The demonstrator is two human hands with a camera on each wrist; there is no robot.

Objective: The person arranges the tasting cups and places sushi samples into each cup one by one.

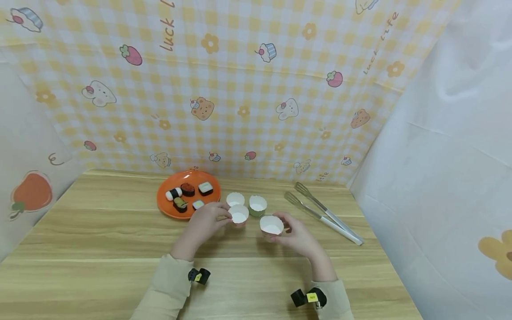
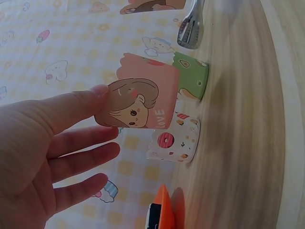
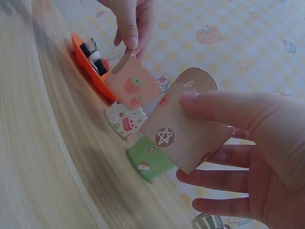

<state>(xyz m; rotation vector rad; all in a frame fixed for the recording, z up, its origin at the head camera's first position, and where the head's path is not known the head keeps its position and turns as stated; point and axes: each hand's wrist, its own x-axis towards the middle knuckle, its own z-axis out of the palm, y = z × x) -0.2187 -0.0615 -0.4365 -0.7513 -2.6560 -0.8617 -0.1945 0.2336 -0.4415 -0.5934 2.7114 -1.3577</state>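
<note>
My left hand [image 1: 206,218] pinches a pink paper baking cup [image 2: 164,93] printed with a cartoon girl and strawberries, thumb on its outside. Opposite it, my right hand [image 1: 299,234] holds a brown paper baking cup [image 3: 164,126] with a star print between thumb and fingers. Both cups are raised off the table, their mouths upward. Just behind them, a white baking cup [image 2: 178,138] with doughnut prints and a green baking cup [image 3: 147,157] with avocado prints stand side by side on the table. All the cups' visible insides are plain white.
An orange plate [image 1: 163,205] bearing several sushi pieces [image 1: 188,190] lies left of the cups. To the right rest metal tongs [image 1: 318,216] with slotted heads. A checked cloth [image 1: 236,133] hangs behind the wooden table [image 1: 100,231].
</note>
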